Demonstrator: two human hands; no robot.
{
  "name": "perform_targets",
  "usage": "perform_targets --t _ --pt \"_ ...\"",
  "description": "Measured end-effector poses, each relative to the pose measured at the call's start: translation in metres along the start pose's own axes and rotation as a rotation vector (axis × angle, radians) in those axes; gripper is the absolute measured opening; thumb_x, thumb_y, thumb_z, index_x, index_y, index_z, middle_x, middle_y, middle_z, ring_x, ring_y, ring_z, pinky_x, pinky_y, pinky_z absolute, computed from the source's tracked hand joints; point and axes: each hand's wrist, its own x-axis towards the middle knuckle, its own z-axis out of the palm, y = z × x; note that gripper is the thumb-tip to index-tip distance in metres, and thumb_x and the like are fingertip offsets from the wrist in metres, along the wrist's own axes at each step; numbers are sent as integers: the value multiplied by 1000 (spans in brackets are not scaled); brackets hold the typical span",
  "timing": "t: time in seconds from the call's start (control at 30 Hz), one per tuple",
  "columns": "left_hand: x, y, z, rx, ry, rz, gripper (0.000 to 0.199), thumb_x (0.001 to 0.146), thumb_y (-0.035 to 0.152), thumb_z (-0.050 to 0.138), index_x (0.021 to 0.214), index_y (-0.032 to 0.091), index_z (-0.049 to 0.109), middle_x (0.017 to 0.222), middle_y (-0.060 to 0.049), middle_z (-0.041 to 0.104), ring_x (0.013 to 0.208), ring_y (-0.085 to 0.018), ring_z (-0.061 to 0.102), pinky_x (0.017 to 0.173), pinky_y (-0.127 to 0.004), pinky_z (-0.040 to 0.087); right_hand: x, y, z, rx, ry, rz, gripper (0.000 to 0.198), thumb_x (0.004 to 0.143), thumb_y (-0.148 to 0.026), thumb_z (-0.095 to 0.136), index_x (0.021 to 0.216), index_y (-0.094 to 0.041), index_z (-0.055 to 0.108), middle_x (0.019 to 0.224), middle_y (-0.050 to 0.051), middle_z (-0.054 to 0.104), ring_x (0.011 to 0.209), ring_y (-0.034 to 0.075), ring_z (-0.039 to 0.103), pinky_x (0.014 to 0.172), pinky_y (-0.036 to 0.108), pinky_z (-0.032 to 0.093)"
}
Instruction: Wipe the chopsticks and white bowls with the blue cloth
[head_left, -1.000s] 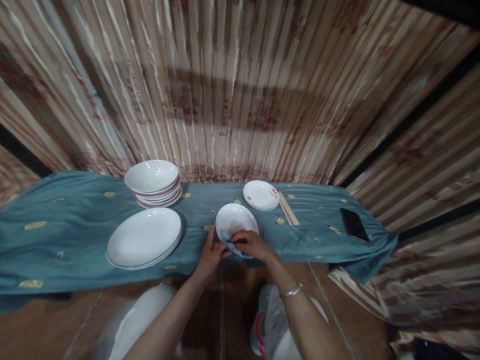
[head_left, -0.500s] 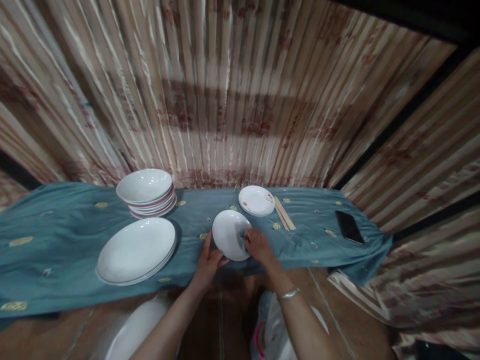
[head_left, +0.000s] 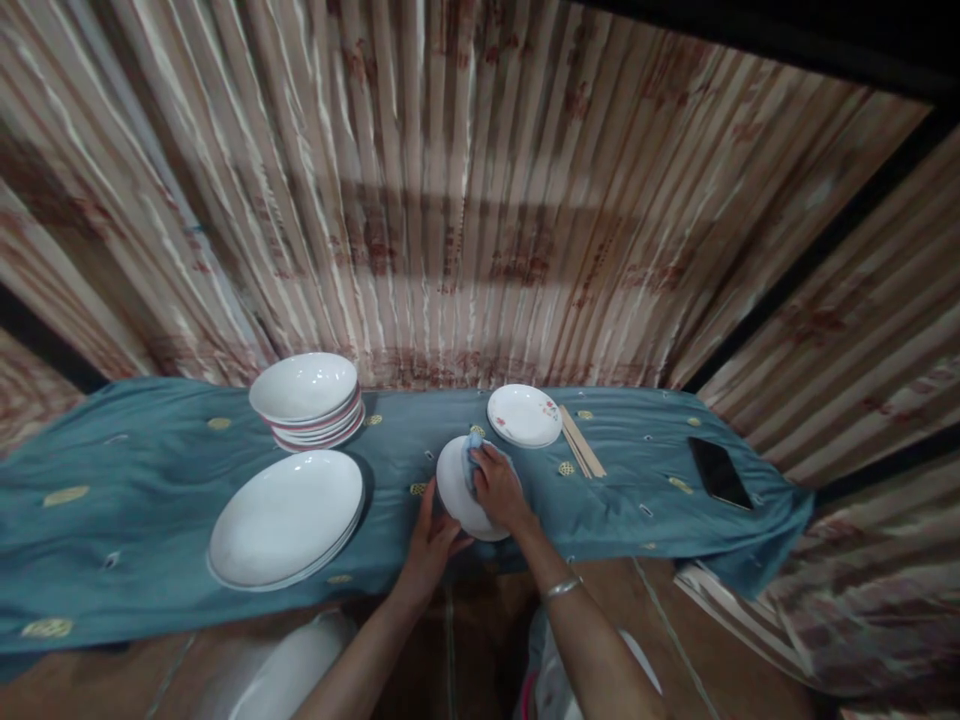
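A round white plate [head_left: 453, 488] is held over the front part of the cloth-covered table. My left hand [head_left: 435, 540] grips its lower left rim, thumb on top and fingers at the edge. In my right hand [head_left: 498, 488] is a light blue cloth [head_left: 472, 458], pressed against the plate's upper face; the hand covers the plate's right side. Just behind lies a small stack of white plates with red flowers [head_left: 523, 415], and beside it several wooden chopsticks [head_left: 582, 442].
At the left stand a stack of white bowls [head_left: 304, 390] and a stack of large oval plates [head_left: 289, 520]. A black phone [head_left: 720, 472] lies toward the right end of the teal tablecloth [head_left: 637, 515]. A pleated curtain [head_left: 450, 200] hangs behind the table.
My right hand has moved with the cloth from the plate's right edge to its upper middle. My left hand keeps its hold. The whole view has shifted slightly.
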Motion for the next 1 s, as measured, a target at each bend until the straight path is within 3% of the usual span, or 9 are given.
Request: perform_targets --t 0.4,0.6,0.83,1.0 --pt "4 -7 -3 -36 -31 13 96 69 32 70 147 30 14 125 -12 59 108 -26 60 80 -37 55 -10 -26 5 418 -108 -126 40 85 -20 48 123 -21 59 136 10 51 127 23 45 109 44 33" --pt "2 -5 -4 -14 -8 12 99 66 29 71 148 25 14 97 -6 69 92 -21 65 81 -38 54 -27 -28 -11 620 -233 -37 31 80 -16 54 106 -24 69 127 7 59 117 21 54 101 38 42" --pt "0 4 1 5 37 -21 98 66 23 71 148 24 17 88 -3 69 81 -18 65 77 -35 55 -38 -12 -35 573 -385 19 24 69 -8 60 85 -21 73 108 3 66 94 18 64 84 29 49" --pt "1 4 -1 57 28 -10 93 69 24 69 147 24 20 89 -3 68 81 -18 65 76 -33 56 -43 5 -45 314 -345 66 24 66 -6 57 79 -20 72 100 4 69 91 19 64 84 31 48"
